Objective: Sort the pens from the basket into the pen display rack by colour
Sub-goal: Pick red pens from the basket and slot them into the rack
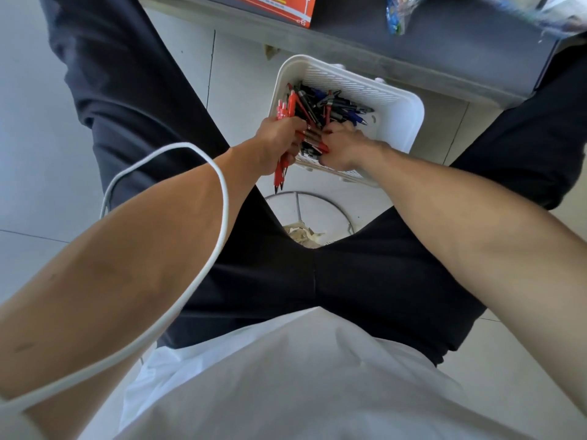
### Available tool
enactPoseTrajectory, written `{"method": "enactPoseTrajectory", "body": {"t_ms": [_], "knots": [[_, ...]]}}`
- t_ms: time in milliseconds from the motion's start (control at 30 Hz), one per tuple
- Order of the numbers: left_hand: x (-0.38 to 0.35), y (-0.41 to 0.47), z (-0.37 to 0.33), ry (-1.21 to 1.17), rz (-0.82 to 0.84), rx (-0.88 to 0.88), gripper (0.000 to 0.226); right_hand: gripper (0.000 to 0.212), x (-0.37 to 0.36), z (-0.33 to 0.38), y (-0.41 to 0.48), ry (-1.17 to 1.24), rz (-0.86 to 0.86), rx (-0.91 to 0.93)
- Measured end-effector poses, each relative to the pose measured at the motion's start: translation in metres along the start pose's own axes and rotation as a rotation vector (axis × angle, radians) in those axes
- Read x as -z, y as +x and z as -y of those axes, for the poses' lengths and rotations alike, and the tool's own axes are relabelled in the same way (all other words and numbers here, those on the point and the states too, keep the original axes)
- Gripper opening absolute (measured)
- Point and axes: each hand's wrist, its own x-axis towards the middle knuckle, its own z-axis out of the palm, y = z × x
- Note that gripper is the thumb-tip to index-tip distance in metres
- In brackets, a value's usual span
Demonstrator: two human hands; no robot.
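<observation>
Red plastic pens (283, 111) stand bunched in the left hand (278, 142), fingers wrapped tight round them. Just beside it, the right hand (346, 150) pinches one more red pen (319, 145) low in the white plastic basket (409, 122). This pen points sideways at the bunch.

Plastic, cloth, tile and wire

The basket (403, 122) is smooth white moulded plastic with slotted walls; the red pens (281, 173) have glossy plastic barrels, as do the dark and blue pens (336, 109). The trousers (365, 281) are dark matt cloth, and the near shirt (286, 376) is white cloth, softly creased. The cable (222, 192) has a smooth white sheath. The floor tiles (31, 154) are pale with a low sheen. The bin (298, 204) is thin metal wire and holds crumpled paper (301, 235)
</observation>
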Motion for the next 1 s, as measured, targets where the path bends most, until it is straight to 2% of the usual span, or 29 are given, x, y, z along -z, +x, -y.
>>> {"method": "enactPoseTrajectory", "body": {"t_ms": [67, 133, 200, 433, 533, 733, 900, 1000], "knots": [[0.000, -0.003, 0.001, 0.006, 0.000, -0.014, 0.006, 0.077, -0.004, 0.000, -0.004, 0.007, 0.002, 0.009], [0.001, -0.006, 0.001, 0.012, -0.003, -0.029, 0.006, 0.056, -0.007, 0.002, -0.009, 0.062, 0.013, 0.059], [0.001, -0.010, 0.001, 0.010, 0.004, -0.048, 0.006, 0.044, -0.012, 0.003, -0.013, 0.122, 0.005, 0.070], [0.004, -0.015, 0.007, -0.007, 0.012, -0.059, 0.007, 0.034, -0.025, 0.000, -0.024, 0.284, -0.042, 0.040], [0.004, -0.013, 0.008, -0.008, 0.003, -0.047, 0.008, 0.038, -0.025, 0.001, -0.023, 0.357, -0.009, 0.040], [0.003, -0.004, 0.004, -0.008, -0.010, -0.013, 0.007, 0.036, -0.019, 0.004, -0.019, 0.262, -0.021, 0.012], [0.005, 0.002, 0.002, -0.005, -0.005, 0.023, 0.007, 0.031, -0.014, 0.007, -0.014, 0.278, -0.093, -0.019], [0.005, 0.003, 0.002, 0.020, 0.024, 0.024, 0.008, 0.035, -0.009, 0.012, -0.019, 0.264, -0.050, -0.002]]}}
